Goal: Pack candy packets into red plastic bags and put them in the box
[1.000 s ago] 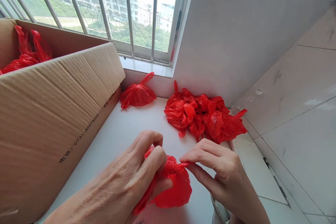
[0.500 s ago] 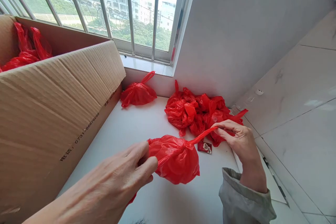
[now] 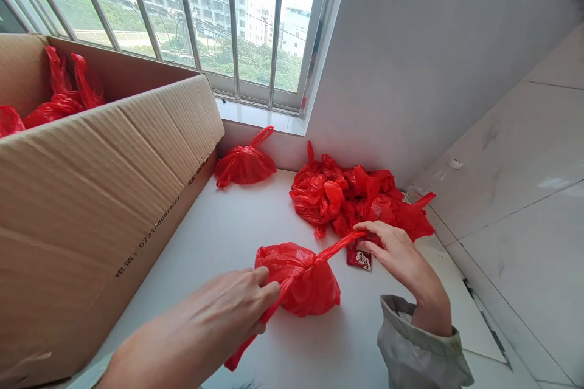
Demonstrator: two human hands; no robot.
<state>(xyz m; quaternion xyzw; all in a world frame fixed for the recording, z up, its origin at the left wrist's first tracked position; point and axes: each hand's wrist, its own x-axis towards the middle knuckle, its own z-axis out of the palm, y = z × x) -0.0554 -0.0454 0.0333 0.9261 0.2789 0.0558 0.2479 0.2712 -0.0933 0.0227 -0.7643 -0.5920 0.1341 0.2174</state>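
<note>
A knotted red plastic bag, bulging with contents I cannot see, is at the middle of the white tabletop. My left hand is closed round one twisted handle, whose loose end hangs below the fingers. At the end of the other handle, my right hand has its thumb and fingertips on the strip, pulling it out to the upper right. Just beyond the bag, partly under my right hand, lies a small dark red packet with pale printing.
A large cardboard box with more red bags inside stands at left. One tied red bag sits by the window sill. A heap of red bags lies against the wall. A barred window is behind.
The bag has come down slightly toward the tabletop. My left hand has shifted along its handle, exposing more of it. My right hand has moved a little left and down with the other handle.
</note>
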